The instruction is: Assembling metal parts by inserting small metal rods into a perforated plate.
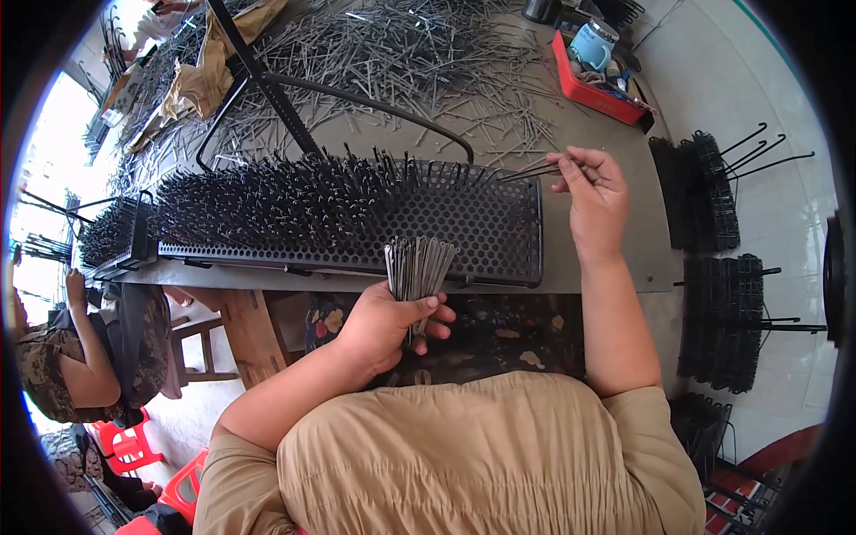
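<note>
A bundle of thin metal rods (421,267) stands upright in my left hand (388,328), whose fingers are wrapped round its lower part. Up and to the right, my right hand (597,201) pinches a few thin rods (528,171) that point left over the end of a black perforated rack (495,234). Dark rods (267,201) stand densely in the holes across the rack's left and middle. Bare holes show at its right end. The bundle is just in front of the rack's near edge; whether they touch, I cannot tell.
Loose metal rods (383,62) lie heaped across the far table beside torn brown paper (205,80). A black bent-bar handle (383,105) rises behind the rack. A red tray (624,109) holds a blue mug (593,45). Filled black racks (722,321) stand right; another person (80,374) sits left.
</note>
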Tool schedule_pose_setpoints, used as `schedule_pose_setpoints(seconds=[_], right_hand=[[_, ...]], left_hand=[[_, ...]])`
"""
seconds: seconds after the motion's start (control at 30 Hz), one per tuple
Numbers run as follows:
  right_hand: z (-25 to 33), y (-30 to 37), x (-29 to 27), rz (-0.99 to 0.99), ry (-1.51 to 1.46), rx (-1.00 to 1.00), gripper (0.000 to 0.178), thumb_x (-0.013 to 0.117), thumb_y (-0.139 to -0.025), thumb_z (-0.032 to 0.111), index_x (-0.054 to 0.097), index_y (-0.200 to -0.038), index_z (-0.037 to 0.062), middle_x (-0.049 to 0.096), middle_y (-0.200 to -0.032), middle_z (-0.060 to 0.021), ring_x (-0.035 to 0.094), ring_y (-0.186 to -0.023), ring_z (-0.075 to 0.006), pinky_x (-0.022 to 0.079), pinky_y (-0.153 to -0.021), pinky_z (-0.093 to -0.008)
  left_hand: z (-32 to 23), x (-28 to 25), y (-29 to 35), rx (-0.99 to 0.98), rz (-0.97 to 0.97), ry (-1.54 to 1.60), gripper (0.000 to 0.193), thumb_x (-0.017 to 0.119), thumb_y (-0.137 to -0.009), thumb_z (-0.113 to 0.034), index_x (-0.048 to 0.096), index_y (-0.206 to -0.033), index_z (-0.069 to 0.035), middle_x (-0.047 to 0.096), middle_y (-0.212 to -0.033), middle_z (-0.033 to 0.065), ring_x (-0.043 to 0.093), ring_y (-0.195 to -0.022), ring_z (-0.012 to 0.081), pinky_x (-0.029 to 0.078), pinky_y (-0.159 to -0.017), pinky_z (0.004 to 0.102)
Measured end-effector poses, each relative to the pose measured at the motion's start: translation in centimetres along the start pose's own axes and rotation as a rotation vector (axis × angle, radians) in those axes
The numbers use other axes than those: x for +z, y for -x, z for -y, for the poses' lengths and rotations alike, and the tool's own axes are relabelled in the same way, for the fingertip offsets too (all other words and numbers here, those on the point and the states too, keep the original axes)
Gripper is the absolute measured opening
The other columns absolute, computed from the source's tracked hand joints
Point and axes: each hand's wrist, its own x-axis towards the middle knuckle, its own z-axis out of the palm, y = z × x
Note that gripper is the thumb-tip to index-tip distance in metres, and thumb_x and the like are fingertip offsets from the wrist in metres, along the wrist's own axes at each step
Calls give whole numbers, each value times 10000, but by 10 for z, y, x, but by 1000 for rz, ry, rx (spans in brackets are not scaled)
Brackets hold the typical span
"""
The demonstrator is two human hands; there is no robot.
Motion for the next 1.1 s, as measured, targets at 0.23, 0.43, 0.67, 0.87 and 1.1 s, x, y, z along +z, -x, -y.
schedule_pose_setpoints(seconds=[0.23,0.43,0.67,0.87,1.1], right_hand=[[31,-11,1,226,345,-72,73,613,-906,-12,645,-967,14,713,-922,-84,657,-817,-105,476,-620,-202],[50,-30,13,569,521,-336,85,638,-840,-61,679,-897,-14,713,-863,-80,675,-790,-144,518,-682,-243],[29,-22,30,531,653,-425,101,668,-824,-39,684,-920,-12,714,-834,-99,694,-767,-173,534,-696,-266],[21,-25,29,504,698,-433,207,657,-849,16,709,-1047,44,722,-910,-110,698,-778,-203,530,-692,-275],[26,-27,33,584,732,-452,243,644,-866,57,702,-1102,71,721,-928,-120,696,-783,-215,524,-694,-285]], left_hand=[[0,2,0,-3,10,6,143,569,-930,-81,578,-1048,0,667,-904,127,666,-725,204,462,-499,297],[0,2,1,-6,-14,-2,134,576,-927,-78,587,-1039,-5,668,-896,119,666,-725,202,462,-502,297],[0,0,0,3,-14,-16,138,588,-917,-71,591,-1037,-3,671,-879,113,668,-707,193,456,-495,282],[1,-3,-1,12,10,-40,143,593,-936,-117,591,-1028,-8,667,-875,95,659,-714,177,471,-514,281],[1,-2,-2,-1,2,9,143,587,-943,-129,587,-1031,-17,661,-885,105,656,-717,183,494,-525,291]])
